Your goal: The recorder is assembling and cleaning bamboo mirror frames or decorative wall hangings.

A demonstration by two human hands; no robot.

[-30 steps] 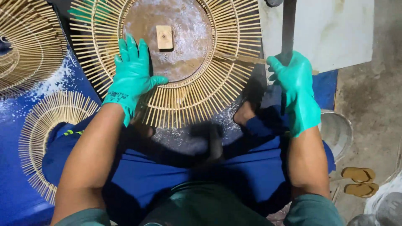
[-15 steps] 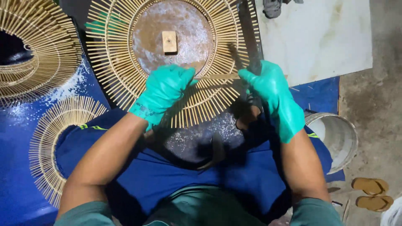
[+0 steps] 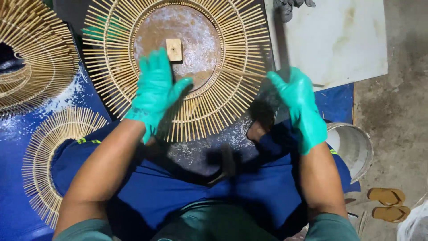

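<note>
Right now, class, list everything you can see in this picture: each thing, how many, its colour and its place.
Sunburst frame of bamboo sticks: one, tan, centre, under the hands.
Round disc: one, brown, frame's middle.
Small wooden block: one, pale, on disc.
Other stick frames: two, tan, left.
Board: one, whitish, upper right.
Bucket: one, grey, right.
Sandals: pair, tan, lower right.
Tarp: blue, underneath.
Left hand: green glove, on frame.
Right hand: green glove, frame's right edge.

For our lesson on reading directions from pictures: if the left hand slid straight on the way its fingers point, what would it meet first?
The left hand points up the picture, so it would likely meet the small wooden block on the round disc, just past its fingertips. Height above the disc is unclear.
</note>
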